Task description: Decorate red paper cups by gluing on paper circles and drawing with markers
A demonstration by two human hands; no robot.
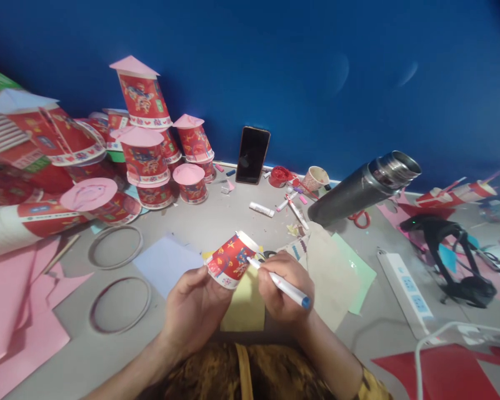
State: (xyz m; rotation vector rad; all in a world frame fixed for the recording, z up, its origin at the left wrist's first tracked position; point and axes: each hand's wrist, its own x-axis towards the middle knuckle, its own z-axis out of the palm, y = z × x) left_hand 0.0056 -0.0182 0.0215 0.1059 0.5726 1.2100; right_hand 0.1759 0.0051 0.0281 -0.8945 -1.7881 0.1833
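Note:
My left hand (194, 305) is closed round a red paper cup (232, 259) with printed figures and a white rim, tilted on its side above the table. In my right hand (287, 286) is a white marker (285, 286) with a blue end, gripped like a pen. The marker's tip meets or nearly meets the cup's side near its right end; I cannot tell whether it touches. Beneath the hands lie a yellow sheet (244, 311) and a pale blue sheet (170, 264).
Stacked red cups with pink paper cones (144, 155) fill the left back. A dark thermos (358, 189) leans right of middle, near a phone (253, 155) against the blue wall. Tape rings (120, 332), a power strip (406, 291), a black headset-like frame (454, 261) and pink paper (25, 333) lie around.

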